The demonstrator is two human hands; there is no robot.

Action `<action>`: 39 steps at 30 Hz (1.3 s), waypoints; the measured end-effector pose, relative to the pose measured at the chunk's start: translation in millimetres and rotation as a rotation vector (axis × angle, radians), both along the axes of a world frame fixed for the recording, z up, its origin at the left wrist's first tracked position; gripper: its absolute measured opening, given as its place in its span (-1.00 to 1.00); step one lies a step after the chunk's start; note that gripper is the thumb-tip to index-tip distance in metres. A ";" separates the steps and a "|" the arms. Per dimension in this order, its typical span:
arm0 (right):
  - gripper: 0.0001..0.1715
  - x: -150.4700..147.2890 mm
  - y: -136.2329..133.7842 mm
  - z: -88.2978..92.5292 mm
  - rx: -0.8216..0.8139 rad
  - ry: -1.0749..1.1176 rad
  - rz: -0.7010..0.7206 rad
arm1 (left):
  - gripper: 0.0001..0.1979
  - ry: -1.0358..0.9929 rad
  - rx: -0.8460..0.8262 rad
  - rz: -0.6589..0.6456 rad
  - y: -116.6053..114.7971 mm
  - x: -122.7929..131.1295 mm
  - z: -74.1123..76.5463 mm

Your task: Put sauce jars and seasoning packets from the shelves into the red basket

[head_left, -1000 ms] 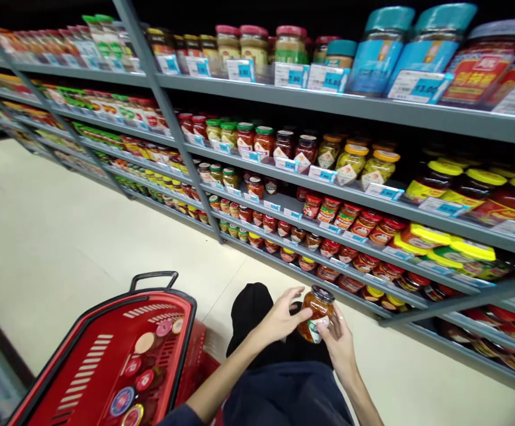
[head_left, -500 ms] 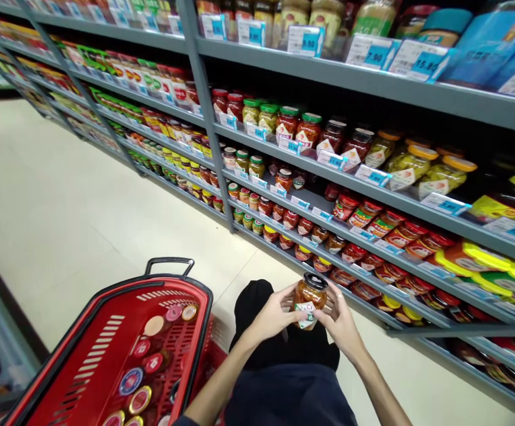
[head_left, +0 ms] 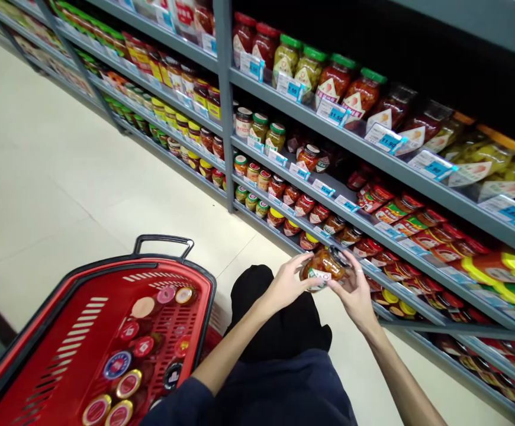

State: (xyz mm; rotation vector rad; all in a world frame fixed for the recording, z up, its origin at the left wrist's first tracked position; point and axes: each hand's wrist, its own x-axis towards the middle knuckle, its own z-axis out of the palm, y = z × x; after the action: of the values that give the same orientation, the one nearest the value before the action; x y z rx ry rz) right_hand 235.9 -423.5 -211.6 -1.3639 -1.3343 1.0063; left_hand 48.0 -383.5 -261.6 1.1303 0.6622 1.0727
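Between my two hands is a glass jar (head_left: 324, 264) of brown-orange food with a black lid and a pale label. It is tilted, its lid pointing to the upper right. My left hand (head_left: 290, 283) grips the base end, thumb on the label. My right hand (head_left: 354, 290) grips the lid end, fingers over the top and thumb under the label. The jar is held above my knees, in front of the lower shelves.
A red shopping basket (head_left: 68, 284) with a black rim stands at my left, holding several lidded jars (head_left: 128, 383). Ahead, grey shelving (head_left: 279, 97) carries rows of jars and price tags. Pale floor tiles (head_left: 39, 195) lie beyond the basket.
The jar was upright and has been tipped over to the right in my hands. Both hands have moved slightly up and right. My view has shifted lower and closer to the shelves.
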 end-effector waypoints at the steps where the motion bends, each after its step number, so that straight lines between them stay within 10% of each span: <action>1: 0.01 -0.9 7.2 5.6 0.036 -0.036 -0.010 | -0.33 0.015 0.033 0.054 4.6 1.3 3.1; 5: 0.06 -1.2 44.6 34.7 0.247 -0.213 -0.039 | -0.48 0.070 0.082 0.172 21.8 -4.5 4.4; 10: 0.14 8.9 110.6 60.5 0.524 -0.403 -0.061 | -0.60 0.130 -0.040 0.257 24.5 -27.1 -35.3; 19: 0.17 40.2 235.3 31.7 0.821 -0.662 -0.127 | -0.62 0.135 -0.201 0.380 3.4 -49.2 -82.1; 39: 0.18 23.3 293.1 43.0 0.519 -0.680 -0.080 | -0.63 0.202 -0.310 0.376 -25.8 -32.4 -140.6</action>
State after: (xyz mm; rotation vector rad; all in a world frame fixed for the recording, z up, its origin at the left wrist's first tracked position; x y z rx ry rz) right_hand 259.2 -130.4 -168.6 -1.3736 -1.8495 0.0868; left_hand 15.6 -409.3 -402.2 0.8676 1.1936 1.1287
